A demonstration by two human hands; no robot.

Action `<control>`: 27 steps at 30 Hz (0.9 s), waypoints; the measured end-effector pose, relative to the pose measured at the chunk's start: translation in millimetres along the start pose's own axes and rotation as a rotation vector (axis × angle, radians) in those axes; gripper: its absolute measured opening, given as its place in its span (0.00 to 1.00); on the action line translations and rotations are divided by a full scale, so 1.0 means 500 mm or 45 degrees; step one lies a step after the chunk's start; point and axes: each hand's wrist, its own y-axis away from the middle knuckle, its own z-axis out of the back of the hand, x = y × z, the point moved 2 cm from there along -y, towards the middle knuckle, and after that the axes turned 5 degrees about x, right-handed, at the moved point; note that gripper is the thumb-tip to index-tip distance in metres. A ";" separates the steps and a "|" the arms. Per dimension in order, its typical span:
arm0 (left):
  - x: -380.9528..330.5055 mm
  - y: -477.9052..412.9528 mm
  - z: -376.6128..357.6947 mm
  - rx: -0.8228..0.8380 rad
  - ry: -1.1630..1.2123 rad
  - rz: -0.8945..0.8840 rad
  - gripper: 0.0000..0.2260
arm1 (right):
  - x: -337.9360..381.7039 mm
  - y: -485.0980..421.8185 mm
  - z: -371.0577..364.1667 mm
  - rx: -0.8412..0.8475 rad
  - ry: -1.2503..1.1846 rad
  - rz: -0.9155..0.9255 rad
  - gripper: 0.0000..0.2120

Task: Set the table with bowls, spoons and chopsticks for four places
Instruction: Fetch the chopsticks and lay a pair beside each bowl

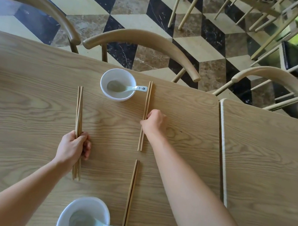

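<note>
While the right hand [154,122] pinches the far pair [148,97] of chopsticks, laid just right of the far bowl [116,96], a careless release could roll the sticks apart or skew them off line with the near pair [130,197]. The left hand [74,147] grips a loose bundle [79,110] of spare chopsticks, which could slip and scatter over the table [32,85]. Far bowl and near bowl [70,207] are white, each holding a pale spoon [128,88]; the sticks are slim, straight, plain wood.
</note>
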 end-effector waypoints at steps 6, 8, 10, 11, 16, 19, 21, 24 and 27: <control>-0.001 -0.001 0.000 0.008 -0.020 0.005 0.09 | 0.007 -0.006 -0.001 -0.002 0.002 -0.006 0.09; 0.001 -0.001 0.001 0.007 -0.010 0.005 0.09 | 0.009 -0.009 -0.002 0.000 0.004 0.000 0.09; 0.001 -0.003 0.001 0.009 0.002 0.000 0.09 | 0.010 -0.013 -0.003 0.003 0.006 0.010 0.08; 0.001 -0.003 0.001 0.010 0.002 -0.001 0.09 | 0.011 -0.015 -0.003 0.003 0.011 0.012 0.08; 0.004 -0.006 0.004 0.006 -0.011 -0.006 0.09 | 0.016 -0.020 -0.005 0.001 0.032 0.015 0.08; 0.006 -0.008 0.006 0.015 -0.007 -0.003 0.09 | 0.018 -0.024 -0.003 0.006 0.037 0.005 0.07; 0.008 -0.009 0.007 0.015 -0.013 -0.004 0.09 | 0.019 -0.028 0.000 0.002 0.031 0.001 0.07; 0.010 -0.011 0.008 0.011 -0.026 -0.006 0.09 | 0.017 -0.032 0.002 0.010 0.027 0.001 0.07; 0.010 -0.009 0.009 0.008 -0.022 0.000 0.09 | 0.018 -0.030 0.003 0.020 0.018 0.001 0.06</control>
